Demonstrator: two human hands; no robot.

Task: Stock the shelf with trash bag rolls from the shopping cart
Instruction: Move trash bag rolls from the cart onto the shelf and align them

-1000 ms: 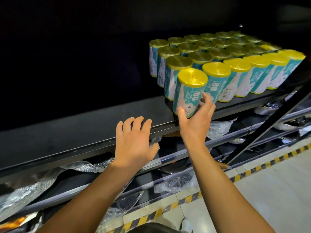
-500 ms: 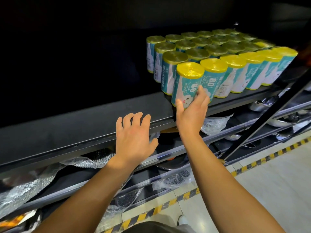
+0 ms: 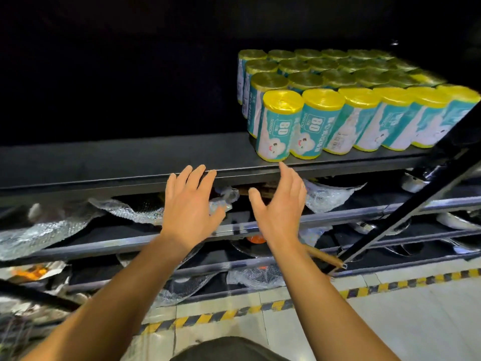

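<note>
Several teal trash bag rolls with yellow tops stand upright in rows on the right part of the dark shelf (image 3: 135, 157). The front-left roll (image 3: 279, 126) stands at the shelf's front edge, marked "80". My right hand (image 3: 279, 204) hovers just below and in front of that roll, fingers spread and holding nothing, its fingertip close to the shelf lip. My left hand (image 3: 191, 204) floats beside it to the left, fingers straight, also in front of the shelf edge. No shopping cart is in view.
The left part of the shelf is bare and dark. Lower shelves (image 3: 338, 214) hold items in bubble wrap (image 3: 130, 212). A black slanted bar (image 3: 406, 209) crosses at the right. Yellow-black striped tape (image 3: 234, 312) runs along the tiled floor.
My right hand has let go of the front-left roll, which now stands on the shelf, and has drawn back below the shelf edge. The left hand stayed open near the edge.
</note>
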